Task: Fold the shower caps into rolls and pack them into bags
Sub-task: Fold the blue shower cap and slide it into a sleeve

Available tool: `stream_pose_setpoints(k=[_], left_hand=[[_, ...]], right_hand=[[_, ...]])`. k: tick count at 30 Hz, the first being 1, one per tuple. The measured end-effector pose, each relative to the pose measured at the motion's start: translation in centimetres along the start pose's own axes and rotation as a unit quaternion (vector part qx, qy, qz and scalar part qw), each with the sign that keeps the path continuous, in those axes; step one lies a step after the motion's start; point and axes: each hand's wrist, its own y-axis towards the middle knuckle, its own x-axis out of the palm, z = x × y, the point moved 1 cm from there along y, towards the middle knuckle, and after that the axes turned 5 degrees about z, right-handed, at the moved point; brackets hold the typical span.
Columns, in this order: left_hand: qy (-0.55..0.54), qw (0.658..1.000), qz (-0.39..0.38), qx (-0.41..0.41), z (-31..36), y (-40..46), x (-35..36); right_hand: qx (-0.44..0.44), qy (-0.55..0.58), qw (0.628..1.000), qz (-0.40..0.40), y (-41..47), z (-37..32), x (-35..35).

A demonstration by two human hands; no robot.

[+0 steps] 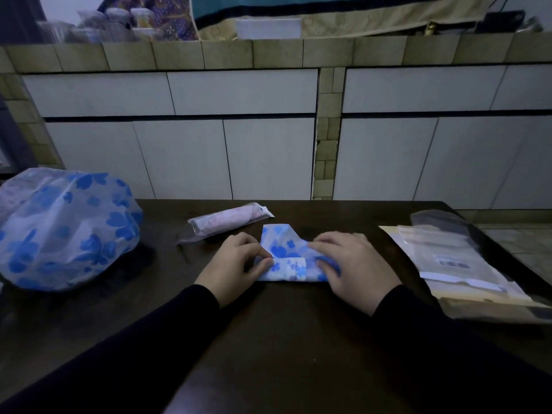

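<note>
Rolling the blue cap, with the roll only half made

A person sits at the dark table [283, 339] and works on a blue flowered shower cap [288, 258], which lies flat in the middle of the table, between the two hands. The near edge of the cap is already turned over into a short roll, and a flat tail of it points away from the person.

The left hand [236, 264] pinches the left end of the roll with thumb and fingertips curled onto it. The right hand [355, 264] lies over the right end, fingers bent down on the plastic and holding it; how the thumb sits I cannot tell, it is hidden under the hand.

Behind the hands lies one pink roll in a clear bag [224, 224], it looks finished. On the left stands a big heap of loose caps [65, 228], and on the right a stack of empty bags [457, 264].

What can go wrong, in my opinion: the plastic looks thin and slippery, so if one hand relaxes, the roll may spring open again. If the two hands do not roll evenly, the roll may come out as a cone, thick on one side, and then it may not slide well into a narrow bag. Air caught inside can also make it too fat
</note>
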Motion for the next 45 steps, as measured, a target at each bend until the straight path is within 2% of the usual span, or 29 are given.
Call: stream_pose_setpoints(k=[1, 3, 4, 6, 8, 11, 15, 18, 20, 25, 28, 34, 40, 43, 45], left_hand=[[0.013, 0.999, 0.026, 0.029, -0.1, 0.0, 0.2], [0.033, 0.992, 0.056, 0.104, 0.6, -0.1, 0.2], [0.036, 0.989, 0.048, 0.137, 1.0, -0.2, 0.2], [0.032, 0.986, -0.023, 0.164, 1.6, -0.5, 0.5], [0.025, 0.986, -0.089, 0.138, 1.9, -0.8, 0.5], [-0.011, 0.987, -0.133, 0.093, 0.8, -0.4, 0.1], [-0.026, 0.988, -0.152, 0.027, 0.3, 0.8, -0.7], [-0.043, 0.991, -0.128, -0.001, 0.7, 1.2, -0.9], [-0.049, 0.993, -0.108, 0.012, 0.6, 1.0, -1.0], [-0.023, 0.988, -0.094, 0.118, 0.2, 0.1, -1.2], [-0.030, 0.986, -0.086, 0.140, 0.9, -0.6, -1.7], [-0.089, 0.991, -0.099, 0.029, 1.2, -0.8, -2.4], [-0.085, 0.989, -0.101, -0.058, 1.3, -0.1, -1.8], [-0.068, 0.988, -0.123, -0.071, 1.5, 0.5, -1.7], [-0.042, 0.988, -0.125, -0.073, 1.7, 0.9, -1.6]], right_hand=[[-0.056, -0.012, 0.998, -0.012, -0.1, -0.4, -0.1], [-0.080, -0.027, 0.994, -0.071, -0.4, -1.0, -0.1], [-0.067, -0.029, 0.993, -0.089, -0.5, -1.2, 0.2], [-0.043, -0.025, 0.994, -0.093, -0.5, -1.4, 0.4], [-0.019, -0.020, 0.995, -0.091, -0.7, -1.3, 0.5], [0.004, -0.011, 0.996, -0.093, -1.3, -1.5, 0.6], [0.028, -0.007, 0.995, -0.094, -1.6, -1.1, 0.7], [0.028, 0.018, 0.995, -0.092, -1.5, -0.2, 0.7], [0.015, 0.032, 0.995, -0.094, -1.7, 0.3, 0.4], [-0.028, 0.058, 0.994, -0.089, -2.2, 1.4, -0.3], [-0.033, 0.070, 0.993, -0.090, -2.4, 1.3, -0.7], [0.018, 0.099, 0.992, -0.078, -1.8, 0.7, -0.7], [0.102, 0.158, 0.979, -0.074, -0.8, 0.7, -0.4], [0.107, 0.131, 0.984, -0.060, -0.7, 0.4, 0.0], [0.079, 0.075, 0.994, -0.030, -0.8, 0.0, 0.1]])
